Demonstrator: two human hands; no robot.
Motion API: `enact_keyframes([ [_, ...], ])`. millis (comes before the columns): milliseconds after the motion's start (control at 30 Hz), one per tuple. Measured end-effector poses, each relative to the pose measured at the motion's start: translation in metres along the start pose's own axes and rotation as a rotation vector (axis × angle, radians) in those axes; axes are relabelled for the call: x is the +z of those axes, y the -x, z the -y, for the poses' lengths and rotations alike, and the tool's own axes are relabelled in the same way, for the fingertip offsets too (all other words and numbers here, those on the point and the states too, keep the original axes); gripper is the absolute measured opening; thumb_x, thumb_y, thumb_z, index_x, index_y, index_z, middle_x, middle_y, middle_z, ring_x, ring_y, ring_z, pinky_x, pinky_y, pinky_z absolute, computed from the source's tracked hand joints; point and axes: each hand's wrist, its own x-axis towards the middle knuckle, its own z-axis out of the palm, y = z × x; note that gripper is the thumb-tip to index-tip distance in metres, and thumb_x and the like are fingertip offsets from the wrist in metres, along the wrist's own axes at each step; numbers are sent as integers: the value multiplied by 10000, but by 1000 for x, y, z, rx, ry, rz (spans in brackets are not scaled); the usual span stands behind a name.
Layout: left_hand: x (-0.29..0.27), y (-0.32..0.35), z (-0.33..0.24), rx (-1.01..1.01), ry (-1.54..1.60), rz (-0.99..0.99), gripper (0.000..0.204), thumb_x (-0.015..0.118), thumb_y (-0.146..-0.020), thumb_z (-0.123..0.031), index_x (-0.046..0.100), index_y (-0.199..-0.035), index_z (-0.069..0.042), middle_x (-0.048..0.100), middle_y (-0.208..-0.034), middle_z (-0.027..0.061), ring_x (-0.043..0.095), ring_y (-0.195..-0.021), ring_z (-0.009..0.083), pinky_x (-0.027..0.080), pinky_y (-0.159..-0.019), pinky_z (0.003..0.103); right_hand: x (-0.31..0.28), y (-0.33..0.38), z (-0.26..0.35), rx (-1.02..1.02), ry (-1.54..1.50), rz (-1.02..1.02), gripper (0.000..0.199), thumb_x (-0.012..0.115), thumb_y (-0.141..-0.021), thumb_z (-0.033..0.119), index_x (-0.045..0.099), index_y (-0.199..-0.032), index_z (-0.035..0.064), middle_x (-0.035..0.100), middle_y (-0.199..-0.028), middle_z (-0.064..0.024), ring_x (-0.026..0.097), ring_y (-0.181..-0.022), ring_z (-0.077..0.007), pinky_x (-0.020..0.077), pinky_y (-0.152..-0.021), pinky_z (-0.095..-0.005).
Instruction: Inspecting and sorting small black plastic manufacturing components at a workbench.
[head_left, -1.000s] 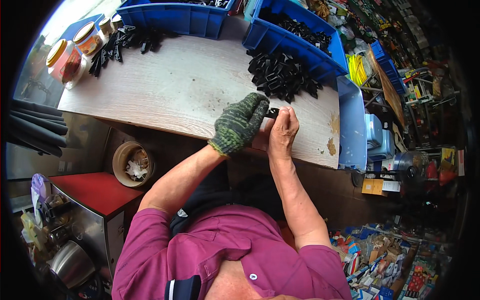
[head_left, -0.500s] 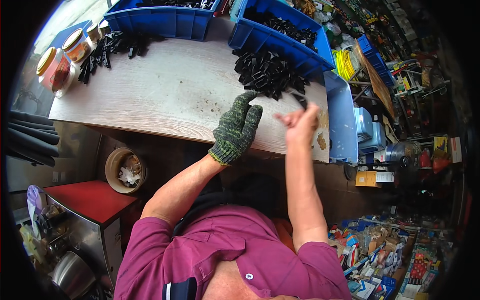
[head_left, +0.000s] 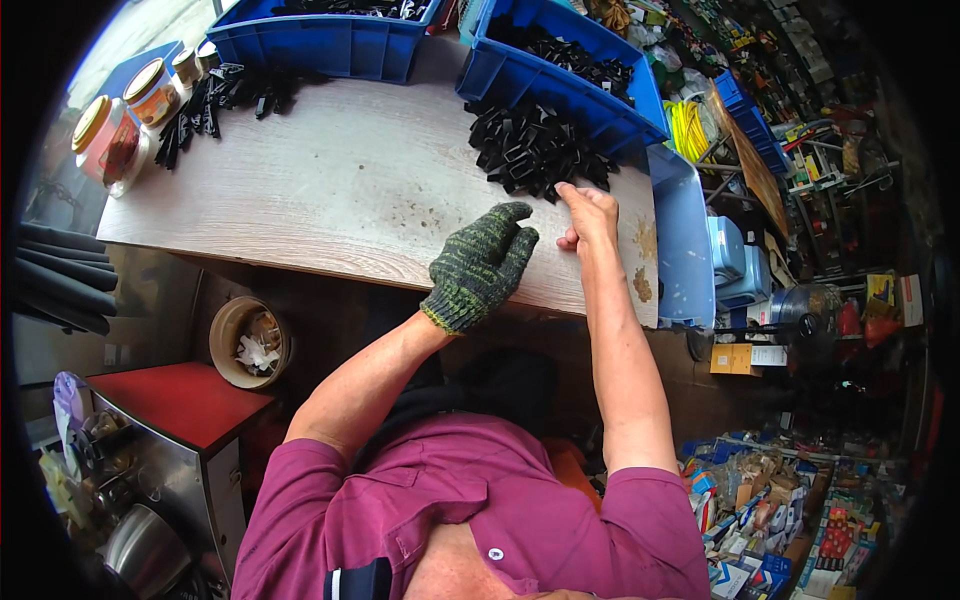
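Observation:
My left hand [head_left: 480,265] wears a dark green knitted glove and hovers over the front of the table. Its fingers curve forward, the thumb stands a little apart, and nothing shows between them. My bare right hand [head_left: 592,215] is at the near edge of a heap of small flat black pieces [head_left: 530,145]. Thumb and forefinger come together on one black piece [head_left: 553,192] at the heap's edge, while the other fingers curl under. The exact kind of these glossy pieces is too small to make out.
Two blue bins, one at back right [head_left: 560,95] and one at back left [head_left: 315,45], hold more black pieces. Long black strips [head_left: 205,105] lie at the left beside lidded jars [head_left: 105,135]. A light blue tub [head_left: 685,240] borders the table's right side; a waste bucket [head_left: 225,340] stands below left.
My right hand has swung left and forward to the heap's edge; the blurred dark piece at its fingers no longer shows there. My left hand has dropped slightly toward me, its fingers more bent.

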Motion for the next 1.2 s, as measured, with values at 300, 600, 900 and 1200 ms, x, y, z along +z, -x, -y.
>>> enact_keyframes([
  [300,12,-7,16,106,-181,-89,377,665,-919,-256,626,-1225,-39,716,-878,160,690,-799,336,543,-740,438,-6,2,-19,-106,-115,23,290,661,-899,240,656,-978,-38,521,-532,-67,452,-331,-163,463,-348,-348],
  [600,13,-21,22,75,-334,155,276,606,-917,-295,645,-1080,-76,681,-835,173,662,-737,372,515,-650,494,13,45,-43,-327,-321,213,175,673,-923,223,627,-834,79,449,-566,82,318,-436,-23,234,-410,-224],
  [900,-18,-17,6,114,-357,245,270,667,-872,-289,639,-1047,-86,670,-844,162,654,-738,370,515,-640,485,20,64,-26,-311,-248,401,339,640,-972,420,633,-825,114,436,-501,45,348,-386,-72,257,-374,-243],
  [1200,-197,-105,62,221,-1037,-434,414,679,-886,-293,619,-1251,-105,657,-1144,166,578,-1131,378,492,-932,491,30,78,-28,-208,-409,379,378,570,-977,397,477,-731,126,353,-464,19,415,-382,-121,512,-374,-350],
])
